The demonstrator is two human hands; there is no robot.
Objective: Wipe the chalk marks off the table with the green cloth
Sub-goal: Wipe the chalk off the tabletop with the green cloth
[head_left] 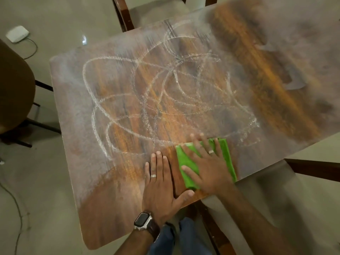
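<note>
Near the counter's (88, 208) closest edge, we press our right hand (207, 168) flat on the green cloth (187, 173), fingers (197, 144) straight and spread, gripping nothing, with a ring on one of them. Just beside the cloth, on its left, our left hand (161, 183) lies flat on the bare wood, fingers straight and together, thumb reaching toward the cloth's near corner; we wear a ring on this hand and a watch (143, 220) on its wrist. Beyond the cloth, looping chalk marks (147, 100) cover the middle of the counter, and a pale chalky haze spreads over much of the wood around them. Left of the counter a brown chair (12, 85) stands, and farther off on the floor a small white device (17, 33) lies with its cable
</note>
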